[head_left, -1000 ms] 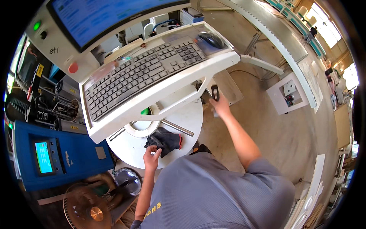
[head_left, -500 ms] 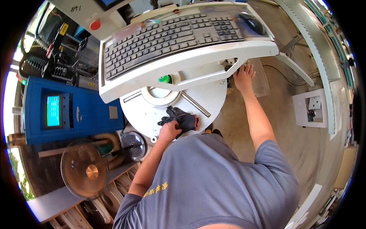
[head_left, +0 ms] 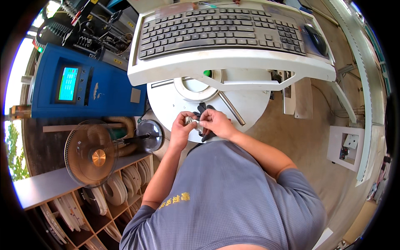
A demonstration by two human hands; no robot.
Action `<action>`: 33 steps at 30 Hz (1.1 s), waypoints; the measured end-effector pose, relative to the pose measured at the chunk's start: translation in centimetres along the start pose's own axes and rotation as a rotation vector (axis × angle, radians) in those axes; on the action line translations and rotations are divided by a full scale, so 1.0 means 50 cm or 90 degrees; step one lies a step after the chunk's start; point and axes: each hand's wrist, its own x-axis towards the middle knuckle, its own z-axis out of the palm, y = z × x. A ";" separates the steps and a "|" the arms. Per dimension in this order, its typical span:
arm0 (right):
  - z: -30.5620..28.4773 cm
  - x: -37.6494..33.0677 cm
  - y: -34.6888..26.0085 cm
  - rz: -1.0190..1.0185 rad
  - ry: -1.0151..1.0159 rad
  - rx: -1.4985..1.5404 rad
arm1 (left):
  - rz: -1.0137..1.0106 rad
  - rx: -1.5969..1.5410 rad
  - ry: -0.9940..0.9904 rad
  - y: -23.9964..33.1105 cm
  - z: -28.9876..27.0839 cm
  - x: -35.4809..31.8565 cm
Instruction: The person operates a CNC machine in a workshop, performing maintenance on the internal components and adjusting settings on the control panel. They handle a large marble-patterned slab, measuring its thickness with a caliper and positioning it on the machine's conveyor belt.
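My left hand and my right hand meet just in front of my body, over the near edge of the round white table. Both sets of fingers are closed around a small shiny silvery piece, with the left thumb and the right fingertips pinching it. Its exact kind is too small and too covered to tell. Black work gloves lie beneath and behind the hands, mostly hidden by them. A metal rod lies on the tabletop just beyond my right hand.
Above the table hangs a white tray with a black keyboard and a mouse. To the left are a blue machine cabinet with a lit screen, a standing fan and a shelf of round parts.
My right hand has come back from under the tray's right side to meet the left. My left hand has risen off the gloves, and both now hold the silvery piece. The view has shifted.
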 end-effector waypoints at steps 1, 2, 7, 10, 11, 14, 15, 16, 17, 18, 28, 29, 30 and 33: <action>-0.001 0.008 0.001 0.003 0.029 0.022 | 0.009 0.121 0.019 -0.006 -0.007 -0.005; 0.000 0.013 0.001 0.006 0.058 0.045 | 0.083 0.174 0.032 -0.011 -0.003 -0.008; 0.019 0.028 -0.001 -0.024 0.100 0.115 | -0.063 0.080 0.061 0.001 -0.019 -0.014; 0.042 0.013 -0.032 -0.094 0.113 -0.270 | -0.087 0.016 0.067 0.041 -0.002 -0.031; 0.047 0.011 -0.034 -0.196 0.141 -0.446 | -0.051 -0.006 0.034 0.018 -0.015 -0.027; 0.048 0.014 -0.043 -0.458 0.127 -0.585 | -0.083 -0.147 0.072 0.018 -0.014 -0.019; 0.058 0.005 -0.057 -0.467 0.116 -0.623 | -0.078 -0.239 0.077 0.021 -0.011 -0.013; 0.062 0.000 -0.062 -0.496 0.115 -0.638 | -0.088 -0.265 0.078 0.025 -0.010 -0.008; 0.064 -0.004 -0.066 -0.525 0.114 -0.654 | -0.098 -0.291 0.078 0.028 -0.011 -0.004; 0.062 -0.007 -0.071 -0.556 0.115 -0.669 | -0.107 -0.315 0.077 0.033 -0.010 0.002; -0.031 -0.058 -0.073 -0.160 0.196 -0.281 | -0.137 -0.038 -0.066 0.022 0.083 0.007; -0.044 -0.058 -0.060 -0.125 0.183 -0.251 | -0.112 0.012 -0.081 0.020 0.083 0.007; -0.056 -0.057 -0.051 -0.087 0.168 -0.225 | -0.086 0.059 -0.094 0.018 0.085 0.009; -0.067 -0.056 -0.037 -0.036 0.106 -0.228 | -0.088 0.102 -0.070 0.014 0.077 0.001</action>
